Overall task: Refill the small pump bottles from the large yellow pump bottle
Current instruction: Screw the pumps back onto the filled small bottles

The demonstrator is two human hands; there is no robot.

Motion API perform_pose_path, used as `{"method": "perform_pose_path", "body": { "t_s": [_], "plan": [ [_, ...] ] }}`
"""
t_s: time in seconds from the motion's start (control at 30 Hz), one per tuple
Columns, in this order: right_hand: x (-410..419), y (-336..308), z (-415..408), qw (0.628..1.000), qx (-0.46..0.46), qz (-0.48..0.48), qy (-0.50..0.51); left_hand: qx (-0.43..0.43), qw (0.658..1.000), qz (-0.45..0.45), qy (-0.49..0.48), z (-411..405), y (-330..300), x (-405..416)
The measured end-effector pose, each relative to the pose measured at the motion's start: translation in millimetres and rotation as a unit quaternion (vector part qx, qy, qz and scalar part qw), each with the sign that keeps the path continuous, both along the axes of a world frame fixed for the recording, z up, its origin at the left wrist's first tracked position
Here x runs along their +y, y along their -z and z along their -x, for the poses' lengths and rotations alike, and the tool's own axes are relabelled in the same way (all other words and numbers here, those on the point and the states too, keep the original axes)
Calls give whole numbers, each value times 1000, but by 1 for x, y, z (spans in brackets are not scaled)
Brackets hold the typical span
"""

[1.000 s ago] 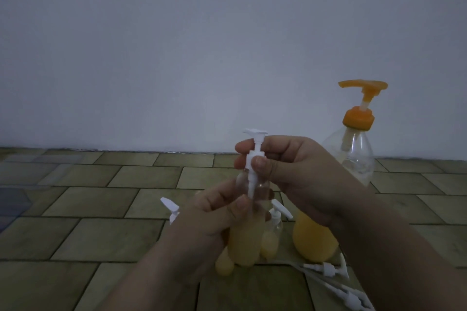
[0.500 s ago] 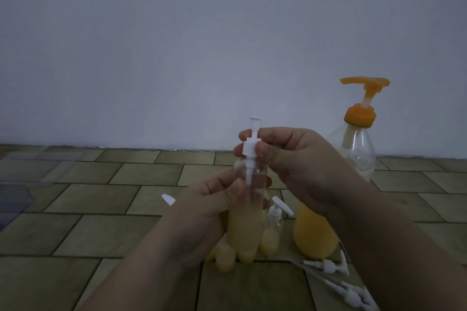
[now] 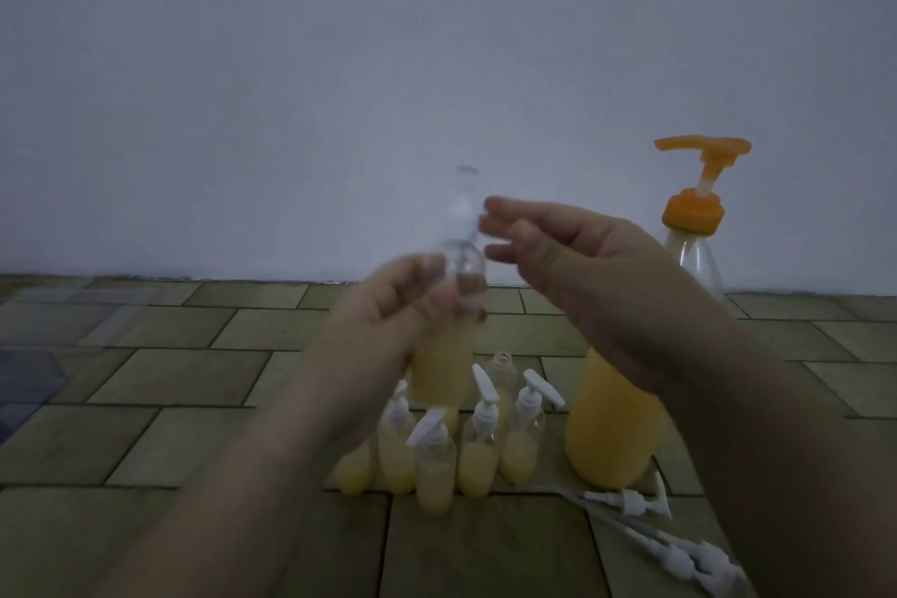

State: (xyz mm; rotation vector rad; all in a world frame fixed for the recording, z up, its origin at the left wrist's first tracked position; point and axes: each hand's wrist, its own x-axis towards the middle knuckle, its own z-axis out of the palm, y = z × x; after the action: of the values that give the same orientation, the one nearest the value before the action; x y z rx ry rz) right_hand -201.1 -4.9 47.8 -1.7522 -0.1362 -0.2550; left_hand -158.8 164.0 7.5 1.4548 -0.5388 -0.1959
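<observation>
Left hand (image 3: 388, 321) gripping a small bottle (image 3: 449, 345), raised upright, lower part filled with yellow liquid, clear at the neck; image blurred there. Right hand (image 3: 577, 257) just beside the bottle neck, fingers loosely extended toward a blurred white pump top (image 3: 463, 209); contact with it cannot be told. Below the left hand, cluster of small pump bottles (image 3: 478, 447) standing on tiled floor (image 3: 145, 384), one uncapped bottle (image 3: 502, 367) behind them. Under and behind the right hand, large yellow bottle (image 3: 611, 432) with orange pump (image 3: 701, 170). Below the right forearm, loose white pumps (image 3: 645, 529) lying on the floor.
</observation>
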Motion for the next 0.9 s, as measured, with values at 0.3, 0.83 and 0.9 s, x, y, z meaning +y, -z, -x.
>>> {"method": "perform_pose_path", "body": {
  "t_s": [0.3,0.83,0.9],
  "plan": [
    [-45,21,52,990,-56,10,125,-54,994,3,-95,-87,-15,58],
    [-79,83,77,984,12,-72,165,39,953,-297,49,-115,104,100],
    [-79,90,77,984,33,-61,167,24,947,-315,54,-110,105,95]
  ]
}}
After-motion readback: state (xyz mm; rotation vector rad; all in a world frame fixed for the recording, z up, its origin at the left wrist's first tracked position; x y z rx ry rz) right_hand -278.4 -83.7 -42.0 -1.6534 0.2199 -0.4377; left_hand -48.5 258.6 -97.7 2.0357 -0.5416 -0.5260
